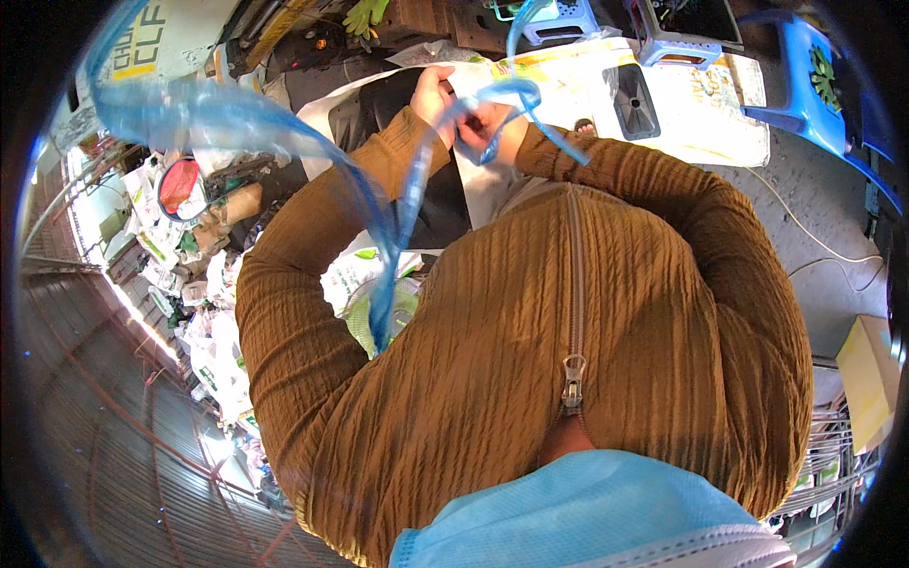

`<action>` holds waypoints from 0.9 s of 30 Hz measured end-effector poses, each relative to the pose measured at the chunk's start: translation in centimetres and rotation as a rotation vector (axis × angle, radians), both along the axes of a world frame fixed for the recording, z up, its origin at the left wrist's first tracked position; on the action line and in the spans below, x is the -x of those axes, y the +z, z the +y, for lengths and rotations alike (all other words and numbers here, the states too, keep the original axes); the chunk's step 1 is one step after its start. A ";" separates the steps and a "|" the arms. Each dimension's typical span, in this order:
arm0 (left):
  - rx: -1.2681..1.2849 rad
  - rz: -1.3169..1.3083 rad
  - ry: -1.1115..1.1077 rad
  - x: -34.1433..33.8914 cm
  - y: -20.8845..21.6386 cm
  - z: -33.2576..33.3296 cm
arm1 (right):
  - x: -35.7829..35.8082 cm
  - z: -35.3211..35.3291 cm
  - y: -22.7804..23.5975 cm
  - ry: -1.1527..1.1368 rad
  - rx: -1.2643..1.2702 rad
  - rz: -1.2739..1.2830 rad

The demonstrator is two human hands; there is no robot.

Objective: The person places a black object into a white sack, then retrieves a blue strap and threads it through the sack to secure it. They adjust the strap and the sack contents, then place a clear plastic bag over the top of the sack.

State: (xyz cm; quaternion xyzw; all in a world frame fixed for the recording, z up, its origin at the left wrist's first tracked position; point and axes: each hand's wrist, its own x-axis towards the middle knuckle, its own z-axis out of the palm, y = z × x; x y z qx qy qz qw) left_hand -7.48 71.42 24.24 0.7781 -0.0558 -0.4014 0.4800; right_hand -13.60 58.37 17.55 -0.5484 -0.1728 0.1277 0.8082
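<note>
My left hand (435, 98) and my right hand (490, 131) are close together in front of my body, fingers curled. A thin blue plastic strip (511, 90) runs between them, with loops and a loose end beside my right hand. More of the same blue strip (227, 121), blurred, sweeps in from the upper left and hangs down past my left forearm. Both hands appear closed on it, though the fingertips are partly hidden. Below the hands, between my arms, lies a black sheet-like piece (437, 204), beside a white surface (472, 180).
A black tray (636, 102) sits on a white printed sheet (701, 123) to the right. Beyond are blue plastic stools (800, 80) and green gloves (365, 17). Piled bags (213, 341) fill the left side. A cable (805, 227) and a yellowish box (866, 379) are at right.
</note>
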 end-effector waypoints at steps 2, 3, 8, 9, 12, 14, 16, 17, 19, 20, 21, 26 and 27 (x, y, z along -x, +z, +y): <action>0.002 -0.009 0.002 -0.1 -0.3 -0.3 | 0.2 1.0 -0.4 -0.104 -0.127 -0.083; 0.005 -0.010 0.005 -0.1 -0.3 -0.3 | 0.3 1.3 -0.5 -0.079 0.103 -0.146; 0.010 0.001 0.005 -0.6 0.0 0.3 | -0.3 -1.9 -0.4 -0.013 0.114 -0.215; 0.008 -0.005 0.005 -0.6 0.1 0.4 | -0.5 -3.3 -0.4 -0.015 0.149 -0.291; 0.016 -0.003 0.009 -1.1 -0.2 0.7 | -2.3 -5.8 -0.7 -0.122 0.433 -0.056; 0.021 -0.001 0.002 -1.5 -0.7 0.7 | -3.5 -6.0 -1.1 -0.073 0.272 0.001; 0.018 -0.005 0.000 -1.9 -1.3 0.7 | -4.4 -5.6 -1.6 0.013 0.423 -0.178; 0.019 -0.003 0.001 -1.9 -1.4 0.8 | -4.6 -5.1 -1.9 0.024 0.424 -0.125; 0.019 0.002 0.006 -2.1 -1.4 0.9 | -4.8 -4.1 -2.1 0.032 0.481 0.002; 0.017 0.006 0.007 -2.1 -1.1 1.0 | -4.8 -3.9 -2.1 0.008 0.493 -0.096; -0.007 0.003 0.000 -2.1 -0.8 1.1 | -4.8 -3.8 -2.1 0.000 0.533 -0.155; -0.522 0.163 -0.104 -1.7 2.8 0.5 | -6.1 -6.0 -0.6 -0.134 0.647 -0.542; -0.597 0.159 -0.068 -1.4 3.6 0.3 | -6.5 -6.9 0.0 -0.129 0.632 -0.573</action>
